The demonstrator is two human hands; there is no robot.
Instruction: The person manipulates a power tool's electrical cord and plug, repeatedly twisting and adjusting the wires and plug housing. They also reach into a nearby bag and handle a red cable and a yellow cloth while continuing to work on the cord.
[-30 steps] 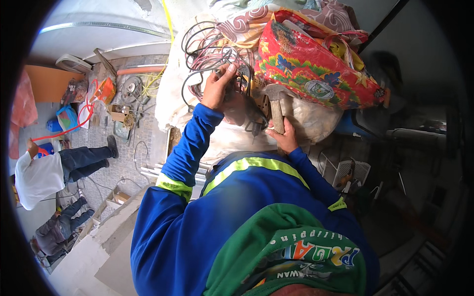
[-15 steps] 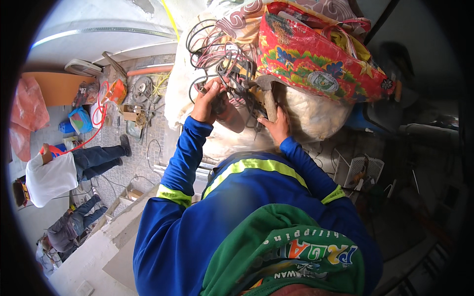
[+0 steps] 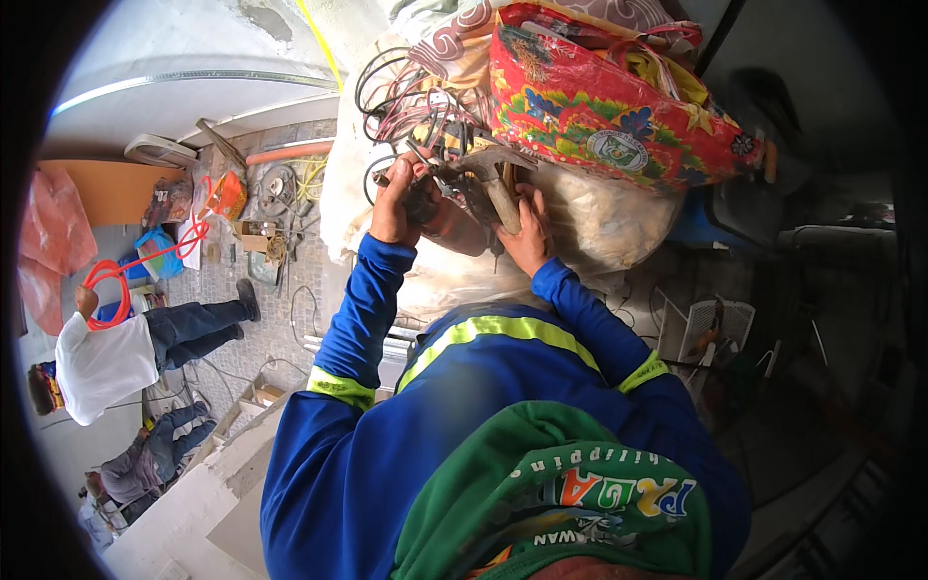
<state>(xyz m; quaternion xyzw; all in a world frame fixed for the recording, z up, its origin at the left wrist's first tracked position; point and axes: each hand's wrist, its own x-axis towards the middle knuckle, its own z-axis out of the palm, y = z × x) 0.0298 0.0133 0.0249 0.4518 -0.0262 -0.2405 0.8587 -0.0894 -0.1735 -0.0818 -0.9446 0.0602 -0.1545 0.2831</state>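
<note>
My left hand point(image 3: 394, 201) is closed around a dark bunch of cables point(image 3: 425, 198) at the bottom of a tangle of looped wires point(image 3: 406, 101). Just to its right lies a claw hammer point(image 3: 495, 182) with a wooden handle, its metal head up by the wires. My right hand point(image 3: 527, 237) wraps the lower end of that handle against a white sack point(image 3: 599, 217). Both arms wear blue sleeves with yellow reflective bands. What lies under the fingers is hidden.
A red flowered bag point(image 3: 619, 106) sits on the sack. At left, on a tiled floor point(image 3: 280, 290), a person in white point(image 3: 106, 358) holds a red hose coil point(image 3: 116, 275); another person point(image 3: 145, 464) crouches below. A white grille point(image 3: 720, 324) stands at right.
My left hand has come down from the upper wire loops to the dark bunch beside the hammer head. My right hand stays on the hammer handle.
</note>
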